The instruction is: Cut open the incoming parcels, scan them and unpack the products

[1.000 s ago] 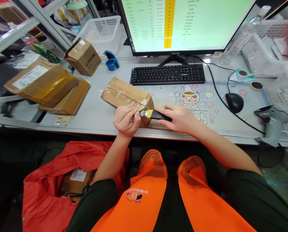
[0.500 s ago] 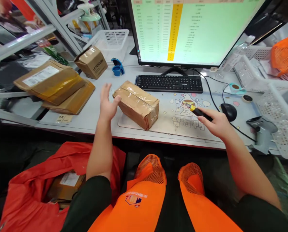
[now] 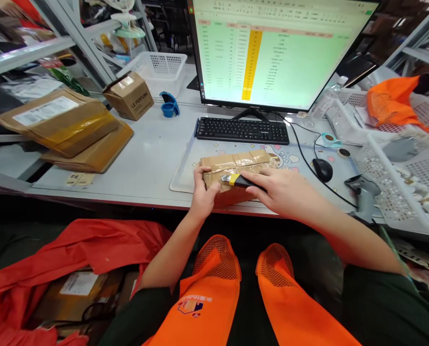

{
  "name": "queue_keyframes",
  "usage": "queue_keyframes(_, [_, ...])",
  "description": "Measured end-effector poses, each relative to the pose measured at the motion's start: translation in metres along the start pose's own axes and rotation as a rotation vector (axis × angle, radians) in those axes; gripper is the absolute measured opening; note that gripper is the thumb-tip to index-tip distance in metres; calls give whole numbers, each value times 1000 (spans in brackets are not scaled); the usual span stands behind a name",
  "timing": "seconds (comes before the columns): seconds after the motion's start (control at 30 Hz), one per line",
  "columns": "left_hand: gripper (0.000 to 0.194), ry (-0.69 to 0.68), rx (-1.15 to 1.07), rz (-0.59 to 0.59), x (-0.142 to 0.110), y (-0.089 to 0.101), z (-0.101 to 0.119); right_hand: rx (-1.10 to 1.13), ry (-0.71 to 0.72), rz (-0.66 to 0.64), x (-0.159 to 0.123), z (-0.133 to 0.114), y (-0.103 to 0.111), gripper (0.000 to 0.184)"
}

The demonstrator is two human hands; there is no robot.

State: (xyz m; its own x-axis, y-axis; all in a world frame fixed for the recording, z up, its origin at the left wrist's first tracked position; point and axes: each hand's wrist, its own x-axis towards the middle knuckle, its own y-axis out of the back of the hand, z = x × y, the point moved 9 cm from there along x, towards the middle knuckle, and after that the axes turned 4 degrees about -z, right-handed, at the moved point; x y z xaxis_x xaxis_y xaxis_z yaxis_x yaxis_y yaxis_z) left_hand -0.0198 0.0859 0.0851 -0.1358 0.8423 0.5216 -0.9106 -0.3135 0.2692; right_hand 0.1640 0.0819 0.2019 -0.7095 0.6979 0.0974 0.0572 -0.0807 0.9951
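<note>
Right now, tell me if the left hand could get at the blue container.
Probably yes: only mat and bare desk seem to lie between the left hand and the blue container, though it would first have to let go of the taped box.

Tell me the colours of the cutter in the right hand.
Black with yellow near the blade, clearest in the head view.

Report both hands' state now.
Left hand: fingers gripping the end of the taped box.
Right hand: closed around the yellow-and-black cutter.
</note>
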Motion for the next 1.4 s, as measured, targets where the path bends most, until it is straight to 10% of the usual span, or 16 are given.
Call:
queue_keyframes(0.17, [59,214,-332,76,-7,-10,-1,-49,-20,-160,11,-14,3,45])
queue_keyframes(0.5, [70,131,-359,79,-1,-9,9,-63,-122,-166,7,-14,8,47])
queue_keyframes(0.6, [71,136,-346,57,-4,-7,4,-53,-290,-129,-11,44,11,47])
queue_keyframes(0.77, [84,186,-135,-43,-3,10,1,-36,-808,-238,-99,208,-26,48])
queue_keyframes(0.87, [77,175,142,-189,22,22,12,135,-918,-234,-135,235,-56,51])
queue_keyframes(1.03, [56,52,554,-542,82,11,38,281,-541,123,-93,137,-23,49])
queue_keyframes(1.17, [58,-86,841,-692,89,-8,56,216,-169,42,-37,46,6,46])
queue_keyframes(1.4, [71,-88,972,-936,80,-8,63,59,-97,-117,8,23,-1,44])
